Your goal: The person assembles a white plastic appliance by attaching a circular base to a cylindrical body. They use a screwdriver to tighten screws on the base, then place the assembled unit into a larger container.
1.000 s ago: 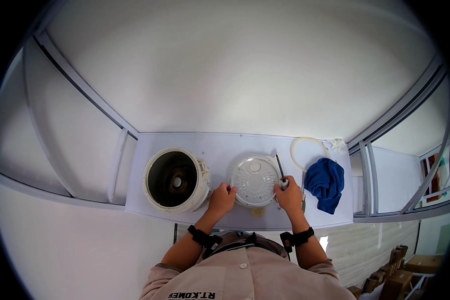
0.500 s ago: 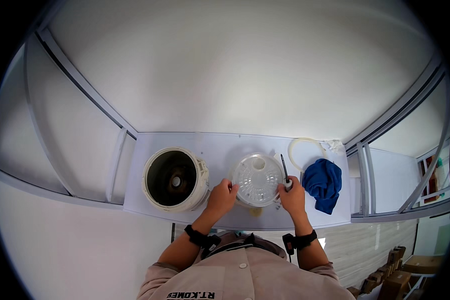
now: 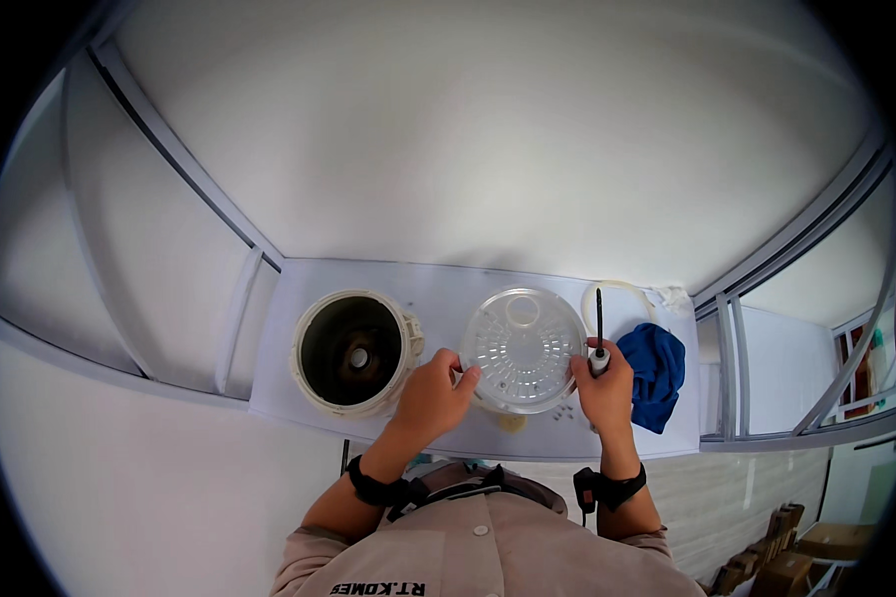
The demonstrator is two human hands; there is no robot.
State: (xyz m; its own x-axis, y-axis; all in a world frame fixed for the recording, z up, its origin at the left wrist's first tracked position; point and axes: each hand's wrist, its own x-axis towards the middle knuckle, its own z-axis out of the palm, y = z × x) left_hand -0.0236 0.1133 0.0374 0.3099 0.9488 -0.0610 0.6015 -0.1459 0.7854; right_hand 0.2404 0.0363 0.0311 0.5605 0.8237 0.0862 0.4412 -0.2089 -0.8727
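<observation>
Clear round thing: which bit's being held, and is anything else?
The left grip and right grip hold the clear disc by opposite sides of its rim. The right grip also holds a screwdriver by its pale handle.

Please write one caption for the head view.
Left hand and right hand hold a clear disc, the right also a screwdriver.
</observation>
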